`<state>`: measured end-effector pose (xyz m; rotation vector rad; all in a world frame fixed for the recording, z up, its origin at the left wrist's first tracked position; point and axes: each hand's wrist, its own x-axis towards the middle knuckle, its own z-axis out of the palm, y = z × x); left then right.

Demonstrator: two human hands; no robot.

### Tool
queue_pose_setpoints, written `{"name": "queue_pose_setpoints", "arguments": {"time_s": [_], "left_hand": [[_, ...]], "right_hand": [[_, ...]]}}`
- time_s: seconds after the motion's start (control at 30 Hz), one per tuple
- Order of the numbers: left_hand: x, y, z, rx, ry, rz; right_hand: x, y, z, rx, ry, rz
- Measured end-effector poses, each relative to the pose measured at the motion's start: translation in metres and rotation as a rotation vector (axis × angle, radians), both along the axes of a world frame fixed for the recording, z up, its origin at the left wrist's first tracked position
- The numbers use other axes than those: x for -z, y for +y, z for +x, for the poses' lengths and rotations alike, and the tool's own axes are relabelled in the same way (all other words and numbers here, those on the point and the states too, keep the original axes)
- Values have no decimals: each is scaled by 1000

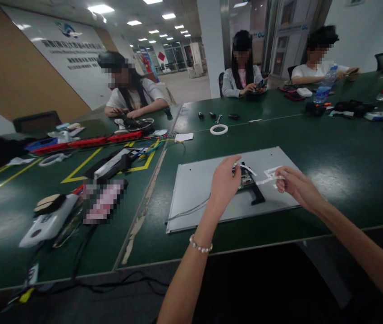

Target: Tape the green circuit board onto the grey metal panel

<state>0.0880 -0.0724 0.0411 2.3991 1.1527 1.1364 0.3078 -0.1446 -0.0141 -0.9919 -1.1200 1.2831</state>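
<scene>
My left hand (225, 180), with a beaded bracelet on its wrist, is over the middle of a flat grey panel (194, 189). Its fingertips are closed on a thin white strip (248, 169). Under and beside it is a small circuit board (245, 181) set by a black bracket (257, 196); the hand hides part of the board. To the right, my right hand (296, 185) pinches a second white strip (265, 181) that reaches toward the board. A white rectangular patch (272, 172) lies on the panel behind those fingers. From the board side, a grey cable (188, 210) runs left.
A roll of white tape (219, 129) lies beyond the panel, near a small wrench (218, 119). Leftward are a pink-screened phone (105, 202), a white device (47, 220) and a red strip of sockets (110, 137). Several people sit around the green table (347, 180).
</scene>
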Motion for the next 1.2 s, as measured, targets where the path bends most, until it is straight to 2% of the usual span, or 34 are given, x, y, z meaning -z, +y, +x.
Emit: {"name": "queue_pose_setpoints", "arguments": {"time_s": [0.1, 0.23, 0.4, 0.53, 0.67, 0.73, 0.87, 1.03, 1.2], "left_hand": [[5, -31, 1, -14, 4, -40], [22, -66, 8, -41, 71, -71], [49, -91, 26, -8, 174, -79], [58, -98, 32, -61, 209, -71], [55, -101, 27, -151, 129, -26], [53, -102, 24, -177, 91, -14], [56, -105, 26, -157, 175, -6], [65, -107, 31, -134, 387, -11], [69, -107, 31, -113, 438, -35]], "right_hand": [[-1, 6, -4, -85, -186, -28], [3, 16, -10, -223, -407, -13], [8, 26, -11, -242, -566, -23], [0, 23, -15, -289, -503, -10], [-8, 18, -19, -290, -296, -39], [-7, 19, -18, -289, -275, -79], [1, 25, -15, -302, -413, -121], [6, 34, -14, -205, -719, -11], [4, 33, -14, -157, -861, 36]]}}
